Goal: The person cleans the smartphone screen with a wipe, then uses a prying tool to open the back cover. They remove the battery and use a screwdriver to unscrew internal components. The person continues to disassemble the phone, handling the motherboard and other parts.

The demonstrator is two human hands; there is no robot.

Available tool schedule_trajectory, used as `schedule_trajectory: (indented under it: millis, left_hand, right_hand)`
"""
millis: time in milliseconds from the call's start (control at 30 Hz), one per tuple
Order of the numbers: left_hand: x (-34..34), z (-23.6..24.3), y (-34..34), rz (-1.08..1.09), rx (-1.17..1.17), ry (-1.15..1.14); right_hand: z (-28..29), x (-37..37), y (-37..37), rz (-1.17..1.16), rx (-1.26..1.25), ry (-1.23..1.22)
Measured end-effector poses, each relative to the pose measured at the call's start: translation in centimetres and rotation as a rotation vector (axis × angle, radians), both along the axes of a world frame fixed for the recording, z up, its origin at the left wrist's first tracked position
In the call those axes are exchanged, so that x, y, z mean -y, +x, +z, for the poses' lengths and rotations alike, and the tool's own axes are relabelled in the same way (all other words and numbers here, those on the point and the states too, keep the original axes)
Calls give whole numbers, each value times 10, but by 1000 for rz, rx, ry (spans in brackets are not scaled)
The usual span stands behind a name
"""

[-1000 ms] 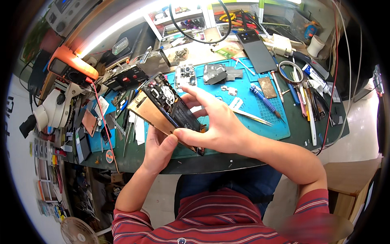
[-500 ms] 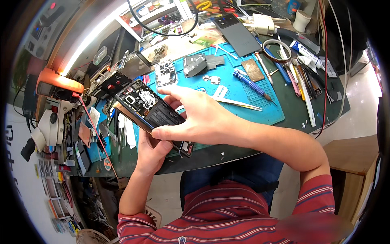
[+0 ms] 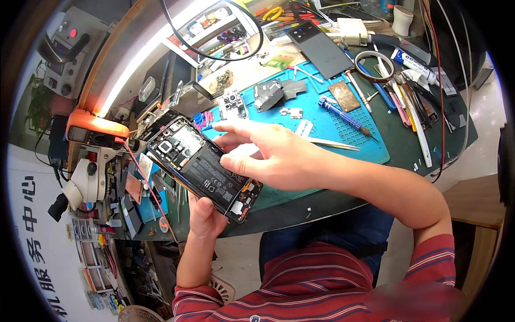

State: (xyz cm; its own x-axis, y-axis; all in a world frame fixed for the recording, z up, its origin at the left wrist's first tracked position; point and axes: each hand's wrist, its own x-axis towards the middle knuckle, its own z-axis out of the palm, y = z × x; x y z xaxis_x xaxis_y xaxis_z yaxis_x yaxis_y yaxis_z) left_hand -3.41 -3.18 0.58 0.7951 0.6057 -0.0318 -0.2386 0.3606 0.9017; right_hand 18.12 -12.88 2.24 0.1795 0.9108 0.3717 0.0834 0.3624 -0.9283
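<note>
An opened phone (image 3: 210, 170) lies tilted over the near left part of the bench, its black battery and inner parts facing up. My left hand (image 3: 208, 217) grips it from below, the thumb at its near edge and the other fingers hidden underneath. Over the phone's right side is my right hand (image 3: 268, 153), thumb and fingers bent and apart; its thumb tip overlaps the battery, and whether it touches I cannot tell. Beyond the phone, a camera module (image 3: 232, 105), a grey shield plate (image 3: 270, 95) and a small metal piece (image 3: 291, 112) rest on the blue mat (image 3: 322, 140).
A blue screwdriver (image 3: 343, 114), tweezers (image 3: 332, 144) and a grey phone back cover (image 3: 320, 51) are to the right. A tape roll (image 3: 374, 66) lies among hand tools. An orange multimeter (image 3: 96, 129) and a white microscope (image 3: 88, 174) stand at left. A black cable (image 3: 261, 40) loops overhead.
The phone has turned to show more of its inside. My right thumb has left its near edge and moved over the battery. My left hand still supports it, and the whole view has shifted slightly.
</note>
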Motion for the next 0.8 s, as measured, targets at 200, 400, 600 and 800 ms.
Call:
schedule_trajectory:
  millis: [200, 400, 600, 800]
  left_hand:
    - [3, 13, 6, -46, 67, -10]
    - [-3, 16, 7, -38, 122, 35]
    - [-3, 23, 11, -25, 100, 62]
    - [-6, 28, 17, -59, 123, 38]
  right_hand:
    - [2, 2, 3, 87, -32, 7]
    - [-1, -2, 2, 114, -15, 107]
    - [-1, 0, 3, 192, 18, 110]
    - [7, 1, 7, 245, 23, 32]
